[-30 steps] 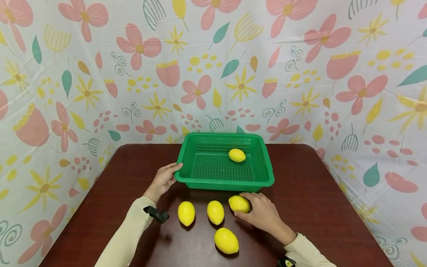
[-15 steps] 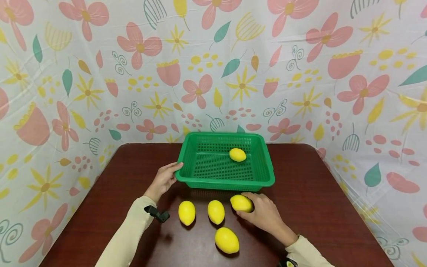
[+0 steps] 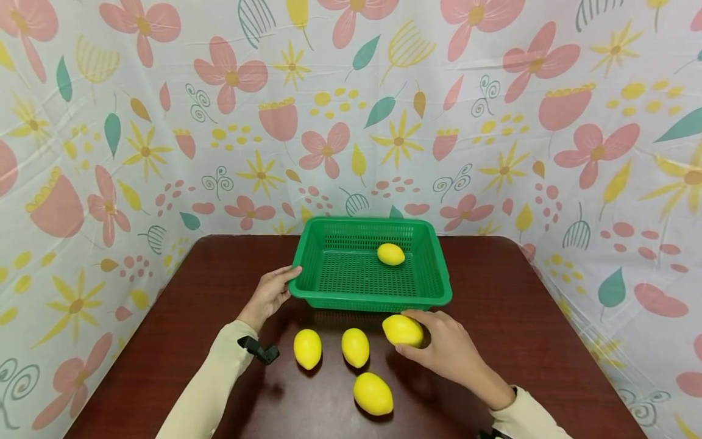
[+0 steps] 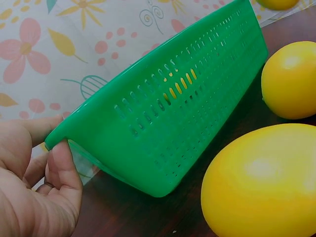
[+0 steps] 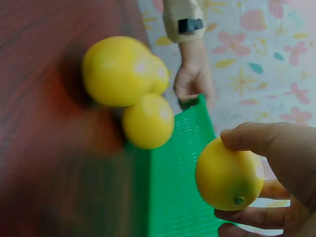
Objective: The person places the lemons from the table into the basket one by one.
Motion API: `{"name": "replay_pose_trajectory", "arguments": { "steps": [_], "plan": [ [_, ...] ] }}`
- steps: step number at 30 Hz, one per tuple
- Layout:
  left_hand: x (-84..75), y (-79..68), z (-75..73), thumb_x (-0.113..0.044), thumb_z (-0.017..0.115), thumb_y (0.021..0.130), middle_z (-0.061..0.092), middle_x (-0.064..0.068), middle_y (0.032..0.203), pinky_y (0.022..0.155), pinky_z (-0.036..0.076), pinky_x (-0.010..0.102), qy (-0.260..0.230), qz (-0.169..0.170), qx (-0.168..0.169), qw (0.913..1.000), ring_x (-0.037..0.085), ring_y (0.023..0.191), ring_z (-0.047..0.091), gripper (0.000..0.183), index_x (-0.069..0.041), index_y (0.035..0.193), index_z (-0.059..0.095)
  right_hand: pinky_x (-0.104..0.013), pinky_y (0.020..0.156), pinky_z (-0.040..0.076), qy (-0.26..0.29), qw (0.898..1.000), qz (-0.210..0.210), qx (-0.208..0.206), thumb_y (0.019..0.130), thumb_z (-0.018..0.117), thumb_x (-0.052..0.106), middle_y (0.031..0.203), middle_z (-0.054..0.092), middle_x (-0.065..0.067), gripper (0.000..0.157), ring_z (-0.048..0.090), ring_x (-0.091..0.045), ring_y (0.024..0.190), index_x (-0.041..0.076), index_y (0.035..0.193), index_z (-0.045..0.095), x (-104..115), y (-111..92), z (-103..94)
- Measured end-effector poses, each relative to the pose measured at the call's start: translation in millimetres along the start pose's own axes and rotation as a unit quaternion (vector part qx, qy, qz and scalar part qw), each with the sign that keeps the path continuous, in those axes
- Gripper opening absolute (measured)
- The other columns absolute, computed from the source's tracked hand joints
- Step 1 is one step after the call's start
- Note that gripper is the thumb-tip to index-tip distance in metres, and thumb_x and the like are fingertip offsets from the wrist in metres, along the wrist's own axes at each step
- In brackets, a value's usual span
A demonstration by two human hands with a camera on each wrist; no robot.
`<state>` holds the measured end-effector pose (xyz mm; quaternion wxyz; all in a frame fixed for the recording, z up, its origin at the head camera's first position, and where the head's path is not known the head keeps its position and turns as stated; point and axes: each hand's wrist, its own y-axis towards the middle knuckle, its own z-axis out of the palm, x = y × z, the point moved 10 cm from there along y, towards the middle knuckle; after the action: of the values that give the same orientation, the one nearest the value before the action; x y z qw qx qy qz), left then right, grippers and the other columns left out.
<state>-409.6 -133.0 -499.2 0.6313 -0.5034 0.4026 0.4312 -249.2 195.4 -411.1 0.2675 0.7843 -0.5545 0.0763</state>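
My left hand (image 3: 267,299) grips the left rim of a green plastic basket (image 3: 378,303), thumb on one side and fingers curled under in the left wrist view. One lemon (image 3: 391,254) lies inside the basket toward the back right. My right hand (image 3: 446,344) holds another lemon (image 3: 403,330) between thumb and fingers, close in front of the basket's near wall. In the right wrist view, the stem end of this held lemon (image 5: 229,175) faces the camera. Three lemons lie on the table: one at left (image 3: 308,349), one in the middle (image 3: 355,347), one nearest (image 3: 373,394).
The dark red-brown table (image 3: 219,274) has rounded far corners. A white flowered cloth (image 3: 351,91) hangs behind it and along both sides. Black camera mounts sit on the wrists, one showing on the left cuff (image 3: 258,350).
My right hand has taken the lemon in its grip and shifted it slightly right and up. The left hand and basket have stayed put.
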Motion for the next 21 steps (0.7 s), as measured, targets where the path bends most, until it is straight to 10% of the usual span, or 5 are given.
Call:
{"name": "replay_pose_trajectory", "arguments": {
  "steps": [21],
  "plan": [
    [-1.4, 0.4, 1.1, -0.029, 0.070, 0.100, 0.068, -0.002, 0.100, 0.073, 0.051, 0.022, 0.000, 0.007, 0.000, 1.0000, 0.007, 0.079, 0.061, 0.056, -0.005, 0.148, 0.052, -0.031, 0.067, 0.051, 0.036, 0.986, -0.109, 0.122, 0.084, 0.085, 0.043, 0.105, 0.072, 0.001, 0.059, 0.060, -0.012, 0.079, 0.013, 0.131, 0.068, 11, 110, -50.6]
  ]
}}
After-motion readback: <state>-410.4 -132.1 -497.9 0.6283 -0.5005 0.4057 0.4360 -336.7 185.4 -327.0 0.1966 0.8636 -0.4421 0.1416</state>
